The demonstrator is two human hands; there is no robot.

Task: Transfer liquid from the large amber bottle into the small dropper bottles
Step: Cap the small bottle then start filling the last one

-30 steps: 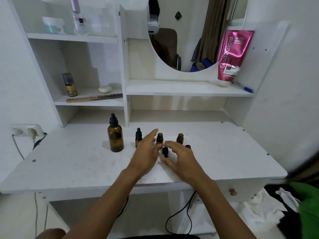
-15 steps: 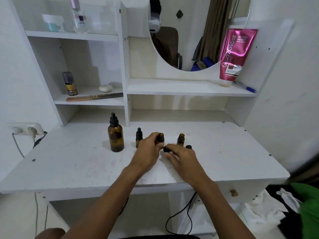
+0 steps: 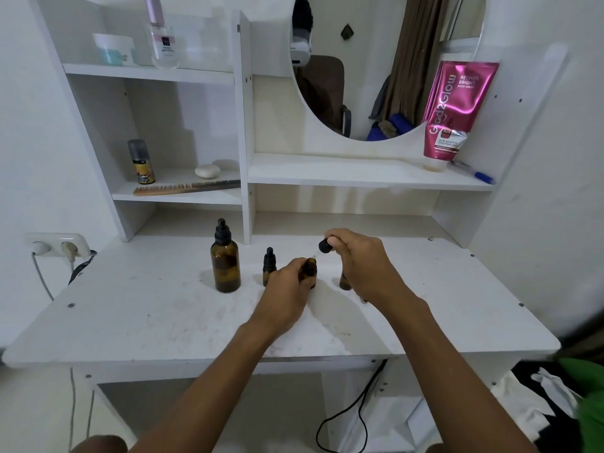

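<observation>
The large amber bottle (image 3: 225, 264) stands capped with a black dropper top on the white desk (image 3: 137, 308), left of centre. A small capped dropper bottle (image 3: 269, 267) stands to its right. My left hand (image 3: 287, 289) grips an uncapped small amber bottle (image 3: 310, 271) that stands on the desk. My right hand (image 3: 362, 259) holds a black dropper cap (image 3: 325, 246) just above and right of that bottle's mouth. Another small amber bottle (image 3: 343, 280) is mostly hidden behind my right hand.
Shelves rise behind the desk with a comb (image 3: 183, 188), a small spray can (image 3: 142, 162), a pink tube (image 3: 452, 109) and a pen (image 3: 474, 173). A round mirror (image 3: 385, 60) hangs above. A wall socket (image 3: 57, 248) with cables sits at the left edge.
My left hand closed around the uncapped small bottle. My right hand picked the black dropper cap off the desk and lifted it above the bottle.
</observation>
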